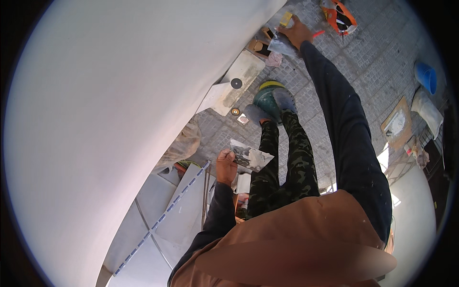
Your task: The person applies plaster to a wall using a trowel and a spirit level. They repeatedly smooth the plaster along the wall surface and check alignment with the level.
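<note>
My left hand [225, 166] is closed on the edge of a flat, thin, pointed piece [248, 157], white and smeared with dark grey, held out in front of my legs. Far up the picture, my right hand [297, 32] reaches out at arm's length. Its fingers curl about a small yellow block [286, 19], whose exact kind is too small to make out. Just below that hand lies a clear plastic bag [283, 45], and a red stick-like thing [318, 34] shows beside the wrist.
A large smooth white surface [124, 86] fills the left side. Along its edge lie a pale board [246, 71] with a black disc [236, 83] and a crumpled pink cloth [274, 59]. My feet rest on a green, yellow-rimmed object [266, 101]. A blue bucket [425, 76] lies at right.
</note>
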The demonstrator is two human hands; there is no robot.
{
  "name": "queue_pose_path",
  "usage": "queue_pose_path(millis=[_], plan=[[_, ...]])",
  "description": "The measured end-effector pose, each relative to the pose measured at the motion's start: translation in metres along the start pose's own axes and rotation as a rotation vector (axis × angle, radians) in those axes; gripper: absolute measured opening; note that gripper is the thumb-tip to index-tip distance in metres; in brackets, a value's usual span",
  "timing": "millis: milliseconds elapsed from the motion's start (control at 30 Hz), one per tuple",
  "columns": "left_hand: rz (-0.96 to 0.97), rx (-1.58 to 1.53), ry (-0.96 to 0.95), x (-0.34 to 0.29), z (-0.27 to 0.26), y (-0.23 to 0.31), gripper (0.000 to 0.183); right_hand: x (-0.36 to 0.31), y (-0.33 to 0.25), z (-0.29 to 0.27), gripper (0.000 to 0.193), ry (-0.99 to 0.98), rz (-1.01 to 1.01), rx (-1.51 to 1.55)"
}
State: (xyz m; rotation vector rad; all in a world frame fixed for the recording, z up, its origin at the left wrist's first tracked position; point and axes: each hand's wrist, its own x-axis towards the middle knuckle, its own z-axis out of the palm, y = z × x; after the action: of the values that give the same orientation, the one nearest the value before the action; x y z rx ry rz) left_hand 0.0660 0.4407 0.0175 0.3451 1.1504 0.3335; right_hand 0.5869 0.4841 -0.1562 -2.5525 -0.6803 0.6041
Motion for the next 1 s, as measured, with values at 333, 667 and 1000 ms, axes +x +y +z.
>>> queue_pose_path(millis=[333, 667, 1000], plan=[[0.025, -0.194, 0.15, -0.016, -0.024, 0.018, 0.03, 0.006, 0.042, 0.069, 0.081, 0.006, 0.073, 0.046], [0.005, -0.173, 0.356, -0.022, -0.047, 0.007, 0.024, 0.013, 0.033, 0.119, 0.08, -0.086, 0.076, -0.004], [0.036, -0.119, 0.376, -0.024, -0.046, 0.004, 0.021, 0.035, -0.001, 0.136, 0.08, -0.078, 0.082, -0.007]])
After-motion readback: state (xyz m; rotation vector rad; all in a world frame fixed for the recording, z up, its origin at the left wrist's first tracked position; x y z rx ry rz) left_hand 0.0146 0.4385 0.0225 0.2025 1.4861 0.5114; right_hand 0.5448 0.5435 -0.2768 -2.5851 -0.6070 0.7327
